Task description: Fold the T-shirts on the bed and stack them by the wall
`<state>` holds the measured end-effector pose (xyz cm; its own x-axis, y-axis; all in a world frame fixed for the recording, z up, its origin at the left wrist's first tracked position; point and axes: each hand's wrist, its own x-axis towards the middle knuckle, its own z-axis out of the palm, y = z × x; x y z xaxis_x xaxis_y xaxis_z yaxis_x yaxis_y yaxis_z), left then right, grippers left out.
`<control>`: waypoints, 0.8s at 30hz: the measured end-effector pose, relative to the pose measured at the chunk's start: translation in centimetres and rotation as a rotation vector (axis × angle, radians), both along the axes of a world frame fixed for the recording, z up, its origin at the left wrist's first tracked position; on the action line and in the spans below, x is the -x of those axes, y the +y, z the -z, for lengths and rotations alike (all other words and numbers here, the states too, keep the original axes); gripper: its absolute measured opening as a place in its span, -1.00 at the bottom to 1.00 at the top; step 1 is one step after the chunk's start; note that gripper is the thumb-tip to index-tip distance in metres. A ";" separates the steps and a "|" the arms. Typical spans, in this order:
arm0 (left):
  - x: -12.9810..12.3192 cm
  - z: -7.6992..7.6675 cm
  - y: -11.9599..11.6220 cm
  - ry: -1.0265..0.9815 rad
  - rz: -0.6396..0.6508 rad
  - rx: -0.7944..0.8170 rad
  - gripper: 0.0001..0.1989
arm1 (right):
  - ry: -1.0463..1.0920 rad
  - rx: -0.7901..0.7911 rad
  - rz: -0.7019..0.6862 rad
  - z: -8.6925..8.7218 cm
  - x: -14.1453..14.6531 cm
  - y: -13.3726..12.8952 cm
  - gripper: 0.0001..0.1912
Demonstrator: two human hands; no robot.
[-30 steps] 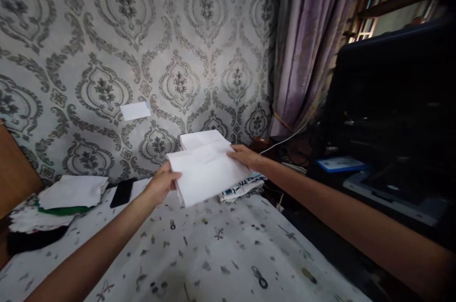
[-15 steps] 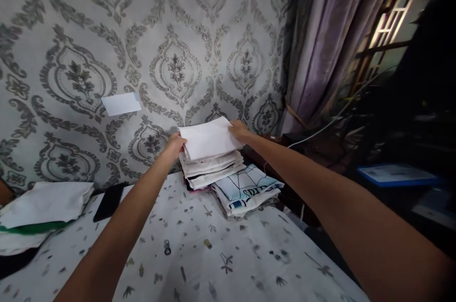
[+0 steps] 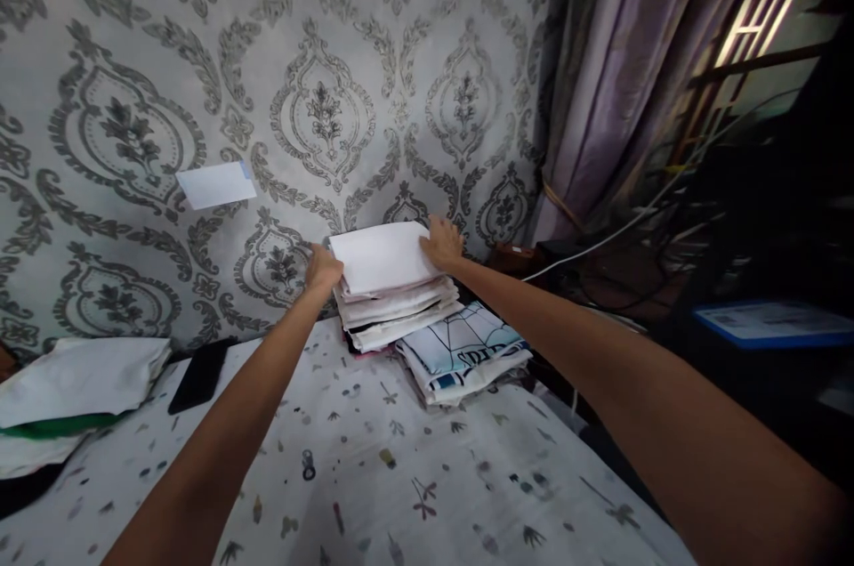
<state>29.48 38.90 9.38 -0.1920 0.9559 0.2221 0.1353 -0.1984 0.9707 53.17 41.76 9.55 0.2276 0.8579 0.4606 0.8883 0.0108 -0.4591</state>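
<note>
A folded white cloth point(image 3: 380, 259) lies on top of a stack of folded, mostly white clothes point(image 3: 393, 317) against the wall. At its left edge is my left hand point(image 3: 324, 268), thumb beside the cloth and fingers loosened, partly hidden. My right hand point(image 3: 443, 244) rests at the upper right corner of the cloth with its fingers spread and apart. Just right of the stack, below my right forearm, lies a folded light-blue and white garment point(image 3: 460, 348) with a web print and dark lettering.
The stacks stand on a bed with a white printed sheet point(image 3: 360, 477). On the left lie a black phone-like slab point(image 3: 200, 376) and more folded white clothes point(image 3: 80, 379) with a green piece. A pale cable point(image 3: 600, 237) and a purple curtain point(image 3: 620, 59) are on the right.
The white cloth has come down flat onto the stack. My right hand's fingers have spread from their grip, and my left hand has loosened at the edge. The view has shifted slightly.
</note>
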 end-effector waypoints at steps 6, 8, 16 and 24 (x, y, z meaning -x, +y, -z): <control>-2.6 0.5 -1.0 1.070 -0.080 -0.224 -0.41 | -0.256 0.014 -0.229 0.5 5.1 0.3 -0.41; -2.9 1.1 -0.6 1.249 0.018 -0.064 -0.38 | -0.253 0.164 -0.253 1.6 6.0 0.6 -0.35; -1.2 3.0 -2.1 1.120 0.157 -0.025 -0.37 | -0.182 0.115 -0.311 3.6 6.6 1.5 -0.29; 17.4 7.4 -14.1 1.300 -0.090 0.038 -0.64 | -0.299 0.016 -0.265 1.5 7.4 -0.1 -0.35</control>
